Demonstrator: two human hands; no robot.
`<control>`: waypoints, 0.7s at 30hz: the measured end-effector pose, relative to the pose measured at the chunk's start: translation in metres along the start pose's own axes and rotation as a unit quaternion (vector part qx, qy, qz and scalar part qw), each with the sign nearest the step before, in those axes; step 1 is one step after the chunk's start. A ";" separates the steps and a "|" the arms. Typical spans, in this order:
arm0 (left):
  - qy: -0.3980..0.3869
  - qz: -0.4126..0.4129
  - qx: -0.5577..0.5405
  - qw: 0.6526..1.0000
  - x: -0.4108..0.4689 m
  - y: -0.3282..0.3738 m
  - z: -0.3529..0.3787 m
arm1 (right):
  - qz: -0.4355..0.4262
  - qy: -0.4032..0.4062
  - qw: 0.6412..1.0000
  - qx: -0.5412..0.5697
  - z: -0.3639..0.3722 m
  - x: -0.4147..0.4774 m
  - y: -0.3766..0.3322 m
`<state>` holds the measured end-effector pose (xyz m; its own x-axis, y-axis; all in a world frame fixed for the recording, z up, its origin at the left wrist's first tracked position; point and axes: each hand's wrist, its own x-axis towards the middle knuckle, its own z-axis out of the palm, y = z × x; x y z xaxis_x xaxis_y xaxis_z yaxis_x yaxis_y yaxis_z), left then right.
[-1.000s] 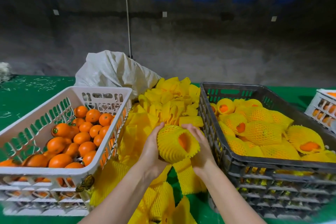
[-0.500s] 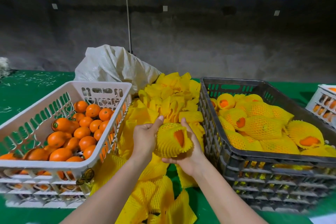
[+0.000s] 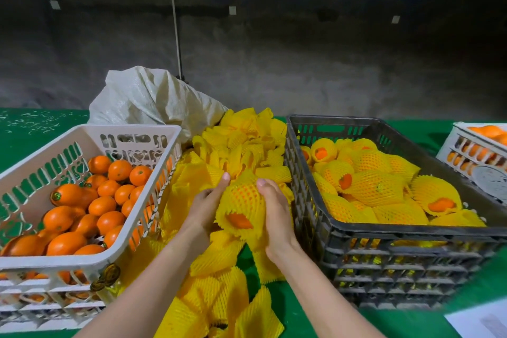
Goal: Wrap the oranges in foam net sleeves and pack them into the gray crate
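i am holding one orange (image 3: 239, 221) between both hands, above the pile of loose sleeves (image 3: 241, 143) that is lying between the two big crates. a yellow foam net sleeve (image 3: 244, 195) is covering most of the orange. orange skin is showing through the mesh, and it is showing bare at the sleeve's frilled open end, which is facing down toward me.

my left hand (image 3: 204, 206) is curling round the left side of the sleeved fruit, with the thumb reaching up past its top. my right hand (image 3: 277, 217) is gripping the right side, with the thumb tip resting on the net near the top. the two thumb tips are sitting near each other but apart.

the gray crate (image 3: 384, 269) is standing just beside my right hand, on the green table (image 3: 33, 129). wrapped oranges (image 3: 375, 186) are lying heaped inside it, below the rim. on my left, a white crate (image 3: 55, 261) is holding bare oranges (image 3: 109, 189); it is sitting on top of another white crate. a pale woven sack (image 3: 148, 99) is slumping behind the sleeve pile. at the far right, a second white crate (image 3: 472, 153) with oranges in it is peeking into view, and a sheet of paper (image 3: 482, 321) is lying at the near right corner.
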<state>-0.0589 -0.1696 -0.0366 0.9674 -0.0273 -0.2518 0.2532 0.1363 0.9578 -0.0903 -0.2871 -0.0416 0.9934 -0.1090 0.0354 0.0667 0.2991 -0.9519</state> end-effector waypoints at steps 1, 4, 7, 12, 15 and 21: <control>-0.050 -0.056 -0.020 0.997 -0.003 0.001 -0.001 | -0.057 -0.002 0.996 -0.075 -0.003 0.000 -0.002; -0.161 -0.119 -0.106 0.974 -0.011 0.003 0.003 | -0.135 -0.024 0.970 -0.199 -0.008 0.000 -0.002; -0.200 -0.093 -0.127 0.967 -0.016 0.003 0.008 | -0.122 -0.048 0.967 -0.217 -0.011 0.001 0.001; -0.167 -0.029 -0.109 0.980 -0.020 0.001 0.008 | -0.110 -0.066 0.971 -0.203 -0.014 -0.005 0.000; -0.106 0.002 -0.159 0.982 -0.018 -0.002 0.009 | -0.129 -0.065 0.968 -0.205 -0.009 -0.017 0.000; -0.030 0.059 -0.174 0.982 -0.026 -0.012 0.030 | -0.168 -0.086 0.938 -0.291 -0.012 -0.018 -0.013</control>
<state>-0.0867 -0.2002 -0.0373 0.9912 -0.0472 -0.1234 0.1310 0.4723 0.8716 -0.1105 -0.3004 -0.0339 0.9293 0.0656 0.3636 0.3659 -0.2984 -0.8815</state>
